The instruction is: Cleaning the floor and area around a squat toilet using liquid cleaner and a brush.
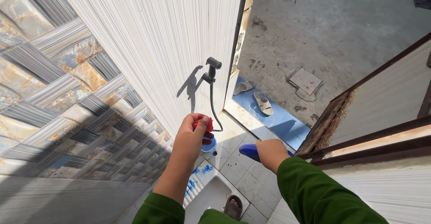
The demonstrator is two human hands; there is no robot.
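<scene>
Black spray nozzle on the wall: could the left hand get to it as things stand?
Probably yes, but not freely. The spray nozzle hangs above the left hand with only bare wall between them. That hand, though, is closed on a red-capped bottle, so its fingers are occupied.

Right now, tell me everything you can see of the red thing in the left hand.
The red thing is small, glossy and plastic-looking, likely a cap or nozzle. Most of it is hidden inside the left hand, whose fingers wrap around it; only a red edge shows at the thumb side. Directly below it sits a blue rounded piece, perhaps a bottle it belongs to, though the join is hidden. It is held over the tiled floor, above the white squat pan.
</scene>
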